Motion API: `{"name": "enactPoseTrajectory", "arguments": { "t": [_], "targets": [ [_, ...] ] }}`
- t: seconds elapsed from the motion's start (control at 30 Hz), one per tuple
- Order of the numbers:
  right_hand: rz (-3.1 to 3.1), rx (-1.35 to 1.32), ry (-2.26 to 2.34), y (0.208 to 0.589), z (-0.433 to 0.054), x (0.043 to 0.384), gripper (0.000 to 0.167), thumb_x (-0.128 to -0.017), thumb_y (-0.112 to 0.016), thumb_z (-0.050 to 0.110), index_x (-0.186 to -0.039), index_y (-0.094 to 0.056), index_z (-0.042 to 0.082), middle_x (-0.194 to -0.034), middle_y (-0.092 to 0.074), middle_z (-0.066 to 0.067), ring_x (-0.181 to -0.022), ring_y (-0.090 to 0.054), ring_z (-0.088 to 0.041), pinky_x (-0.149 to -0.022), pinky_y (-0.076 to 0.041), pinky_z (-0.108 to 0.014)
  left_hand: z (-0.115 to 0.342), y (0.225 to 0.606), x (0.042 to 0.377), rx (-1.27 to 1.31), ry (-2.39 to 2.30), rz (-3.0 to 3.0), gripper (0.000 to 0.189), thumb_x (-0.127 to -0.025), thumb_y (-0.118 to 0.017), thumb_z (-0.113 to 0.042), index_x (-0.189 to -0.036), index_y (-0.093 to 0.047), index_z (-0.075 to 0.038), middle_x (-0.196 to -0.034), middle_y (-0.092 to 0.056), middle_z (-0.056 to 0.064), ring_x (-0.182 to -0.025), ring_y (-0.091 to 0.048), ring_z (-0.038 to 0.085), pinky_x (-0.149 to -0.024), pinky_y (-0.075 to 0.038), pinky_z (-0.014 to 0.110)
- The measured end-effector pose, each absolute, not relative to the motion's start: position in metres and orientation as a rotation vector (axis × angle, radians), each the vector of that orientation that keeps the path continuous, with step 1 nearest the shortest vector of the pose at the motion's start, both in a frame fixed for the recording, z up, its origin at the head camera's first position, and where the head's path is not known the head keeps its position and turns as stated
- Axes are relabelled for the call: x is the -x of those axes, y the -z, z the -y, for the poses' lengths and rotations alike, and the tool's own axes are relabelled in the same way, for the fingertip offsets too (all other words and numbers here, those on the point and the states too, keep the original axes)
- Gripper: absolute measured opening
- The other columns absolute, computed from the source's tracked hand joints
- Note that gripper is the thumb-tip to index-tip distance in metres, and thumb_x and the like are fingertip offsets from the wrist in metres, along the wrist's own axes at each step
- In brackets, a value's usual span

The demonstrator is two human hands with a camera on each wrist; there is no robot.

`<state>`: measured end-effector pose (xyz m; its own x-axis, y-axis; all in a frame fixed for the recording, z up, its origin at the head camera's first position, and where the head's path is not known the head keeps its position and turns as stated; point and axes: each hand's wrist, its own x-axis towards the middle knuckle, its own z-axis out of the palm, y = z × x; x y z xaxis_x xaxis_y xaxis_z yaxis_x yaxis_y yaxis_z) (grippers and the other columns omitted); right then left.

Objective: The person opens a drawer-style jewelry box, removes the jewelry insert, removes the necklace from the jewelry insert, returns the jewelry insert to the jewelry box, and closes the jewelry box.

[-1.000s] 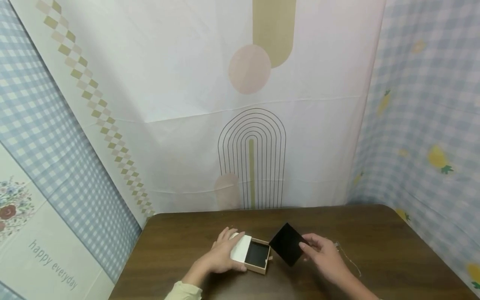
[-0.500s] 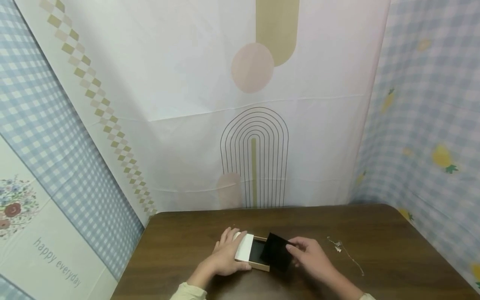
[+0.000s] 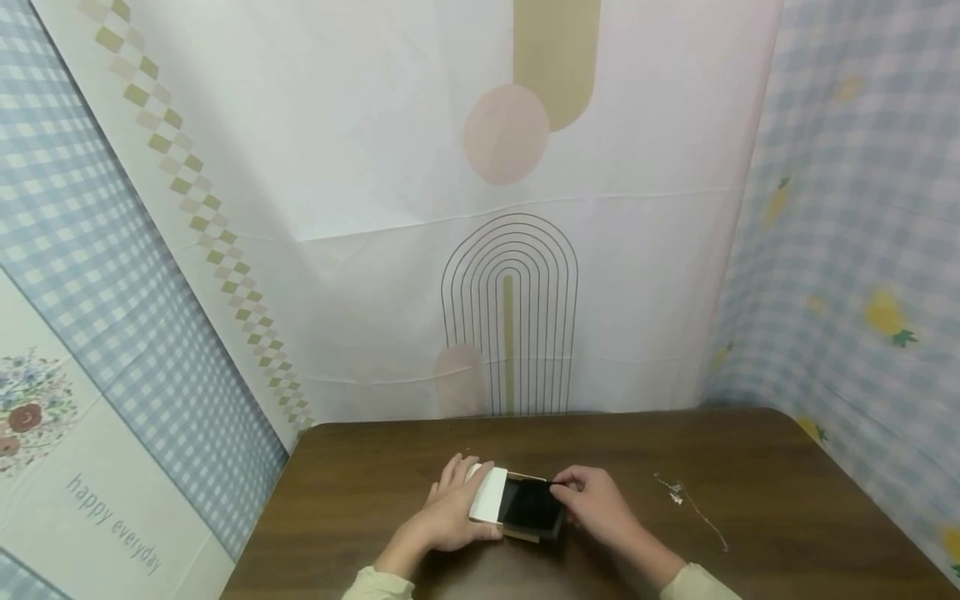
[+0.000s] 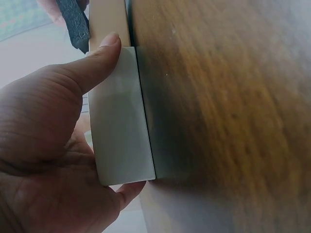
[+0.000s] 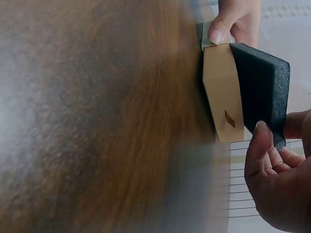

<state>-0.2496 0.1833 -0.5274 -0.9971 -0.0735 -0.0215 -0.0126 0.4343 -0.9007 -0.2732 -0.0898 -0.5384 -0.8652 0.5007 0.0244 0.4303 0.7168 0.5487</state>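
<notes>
My left hand grips the white sleeve of a small slide-out box, thumb along one side and fingers across the far side. Out of the sleeve, towards the right, sticks a tan cardboard drawer with a small slot in its end. My right hand pinches a black foam pad at its right end. Tilted, the pad lies over the drawer, its left end down by the sleeve and its right end raised. The drawer's inside is mostly hidden beneath it.
A thin chain necklace with a small pendant lies on the brown wooden table, right of my right hand. Patterned cloths hang behind the table and at both sides.
My right hand has brought the black foam pad leftwards from beside the box to over the drawer and turned it in line. The necklace has come into fuller view. My left hand stays on the sleeve.
</notes>
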Motion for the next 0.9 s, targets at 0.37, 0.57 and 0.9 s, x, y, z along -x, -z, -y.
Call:
{"name": "enactPoseTrajectory", "arguments": {
  "t": [0.37,0.57,0.9],
  "targets": [
    [-2.862,0.074,1.45,0.534,-0.169,0.266,0.007,-0.097,-0.073,0.012,-0.102,-0.077,0.009,-0.069,-0.06,0.001,-0.058,-0.055,-0.01,-0.057,-0.046,-0.025,0.089,0.537,0.275,-0.743,-0.849,-2.784,0.105,-0.082,-0.09,-0.047,-0.166,-0.036,-0.015,-0.173,-0.03,0.022,-0.163,-0.014,0.051,-0.118,-0.026,0.084],
    [-3.003,0.261,1.239,0.536,-0.161,0.269,0.009,-0.098,-0.071,0.013,-0.105,-0.077,0.009,-0.068,-0.057,0.007,-0.057,-0.047,-0.005,-0.055,-0.043,-0.022,0.089,0.546,0.277,-0.747,-0.856,-2.804,0.105,-0.082,-0.088,-0.049,-0.167,-0.035,-0.018,-0.173,-0.03,0.021,-0.163,-0.014,0.051,-0.116,-0.026,0.085],
    [-3.084,0.423,1.117,0.545,-0.151,0.275,0.01,-0.099,-0.072,0.014,-0.106,-0.076,0.008,-0.068,-0.062,0.009,-0.057,-0.049,0.0,-0.056,-0.046,-0.019,0.09,0.541,0.276,-0.736,-0.832,-2.786,0.105,-0.082,-0.089,-0.048,-0.166,-0.036,-0.016,-0.173,-0.03,0.023,-0.163,-0.015,0.052,-0.116,-0.025,0.086]
  ]
}}
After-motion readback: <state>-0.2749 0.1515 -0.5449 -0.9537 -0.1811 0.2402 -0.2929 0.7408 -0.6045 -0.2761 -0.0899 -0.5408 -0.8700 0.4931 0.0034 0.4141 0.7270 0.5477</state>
